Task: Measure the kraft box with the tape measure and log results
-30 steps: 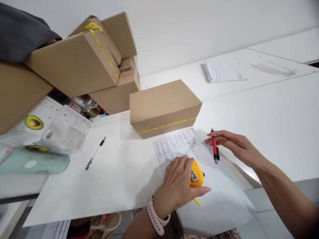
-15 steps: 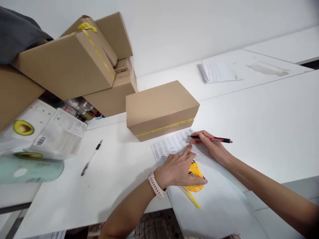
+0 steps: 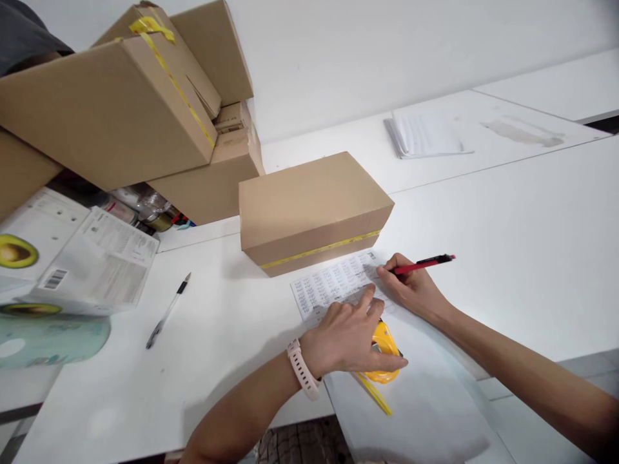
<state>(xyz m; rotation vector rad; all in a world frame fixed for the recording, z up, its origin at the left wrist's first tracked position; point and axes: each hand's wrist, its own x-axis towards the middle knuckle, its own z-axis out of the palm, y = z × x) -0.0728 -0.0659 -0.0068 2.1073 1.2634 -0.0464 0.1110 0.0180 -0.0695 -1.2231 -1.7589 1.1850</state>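
My right hand [image 3: 411,287] is closed around a red and black pen [image 3: 425,264], its writing end hidden by the fingers. That hand rests on the upper right of a sheet of paper [image 3: 324,287] with rows of handwriting. Spread across the lower part of the sheet is my left hand [image 3: 348,332], in a pale pink watch band. A yellow tape measure [image 3: 387,370] sits between its thumb and fingers, partly covered, with a narrow yellow strip [image 3: 374,394] sticking out below. Just behind the paper stands a closed cardboard box [image 3: 314,206] with yellow tape along its side.
A clear pen [image 3: 169,309] lies on the white table [image 3: 213,328] to the left. Larger cardboard boxes [image 3: 111,109] are stacked at the far left, above an avocado-printed carton [image 3: 97,264] and a pale green roll-shaped object [image 3: 62,338]. A paper stack [image 3: 425,135] lies at the back.
My right hand has turned the pen, whose tip now hides behind the fingers and whose back end points slightly upward. The view has shifted a little; my left hand stays over the paper and tape measure.
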